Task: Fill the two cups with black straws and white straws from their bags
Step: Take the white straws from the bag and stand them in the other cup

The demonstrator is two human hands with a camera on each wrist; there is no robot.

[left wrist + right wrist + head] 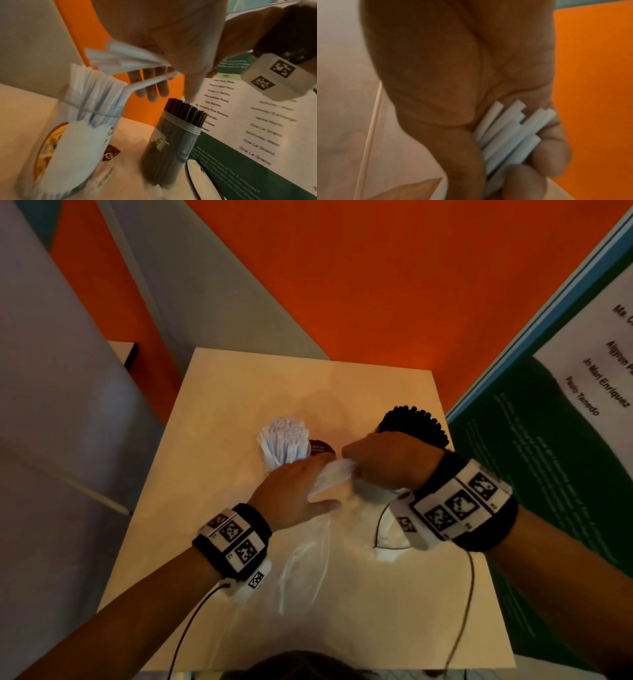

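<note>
On the table [236,392] stands a clear cup packed with white straws [283,445] [82,119], and to its right a clear cup packed with black straws [416,422] [178,134]. My right hand [373,462] hovers between the cups and grips a small bunch of white straws [334,474] [508,136] [126,58], its fingers [549,155] curled round them. My left hand [298,489] lies just left of the bunch with its fingers [149,88] straight, near the straw ends. One bent white straw [147,83] reaches from the white cup toward the hands.
A limp clear plastic bag [305,559] lies on the table under my wrists, and a second bag with a white label [385,534] lies beneath the right wrist. A green and white banner [548,446] stands close on the right. Cables hang from both wristbands.
</note>
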